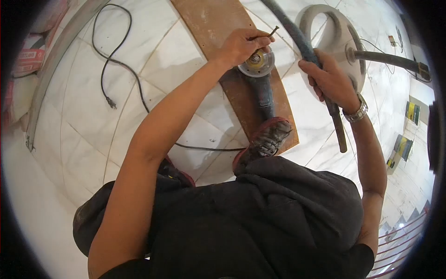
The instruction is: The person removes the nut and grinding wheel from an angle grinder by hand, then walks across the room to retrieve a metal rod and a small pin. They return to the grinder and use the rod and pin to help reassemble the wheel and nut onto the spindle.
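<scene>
In the head view, my left hand [241, 49] is closed on a thin dark metal pin with a flared head [275, 30], just over the disc end of an angle grinder [263, 93]. The grinder lies on a brown board [213, 23], its round disc [255, 71] facing up and its rear end by my shoe [267, 142]. My right hand [332, 76] grips a long dark tube [337, 123] that slants from the top edge down to a narrower end. The lower part of the pin is hidden by my fingers.
A black cord [134, 76] with a plug [111, 103] curves over the pale tiles at left. At right stands a beige molded piece with oval openings [348, 37], with a dark tube [390, 58] beside it. Bags [30, 58] lie at far left.
</scene>
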The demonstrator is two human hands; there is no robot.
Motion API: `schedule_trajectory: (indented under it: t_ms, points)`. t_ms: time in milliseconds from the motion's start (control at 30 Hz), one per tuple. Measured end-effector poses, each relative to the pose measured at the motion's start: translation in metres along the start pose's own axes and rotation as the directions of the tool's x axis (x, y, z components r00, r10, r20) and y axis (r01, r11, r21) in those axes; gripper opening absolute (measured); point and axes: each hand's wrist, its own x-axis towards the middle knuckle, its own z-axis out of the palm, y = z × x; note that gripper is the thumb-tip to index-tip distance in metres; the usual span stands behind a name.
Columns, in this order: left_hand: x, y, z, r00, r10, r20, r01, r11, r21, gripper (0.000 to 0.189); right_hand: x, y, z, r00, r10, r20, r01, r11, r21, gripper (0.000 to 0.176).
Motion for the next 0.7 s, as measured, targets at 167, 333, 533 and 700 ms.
schedule_trajectory:
  t_ms: [167,333,533,700]
  points:
    - [0.001,-0.004,0.000,1.000,0.012,-0.017,-0.014,0.997,-0.075,0.023,-0.012,-0.009,-0.016,0.999,0.052,0.002,-0.052,0.997,-0.057,0.031]
    - [0.001,-0.014,0.007,0.996,0.023,-0.082,-0.030,0.997,-0.077,0.021,-0.020,-0.013,-0.033,0.986,-0.032,-0.165,0.029,0.999,-0.026,0.034]
    - [-0.004,-0.013,0.005,0.996,0.022,-0.085,-0.035,0.989,-0.145,0.020,-0.019,-0.007,-0.015,0.991,0.097,0.090,-0.088,0.991,-0.103,0.030]
    - [0.000,-0.011,0.010,0.988,0.087,-0.126,-0.100,0.990,-0.101,0.020,-0.015,0.001,-0.022,0.949,0.202,0.241,-0.273,0.911,0.308,0.031]
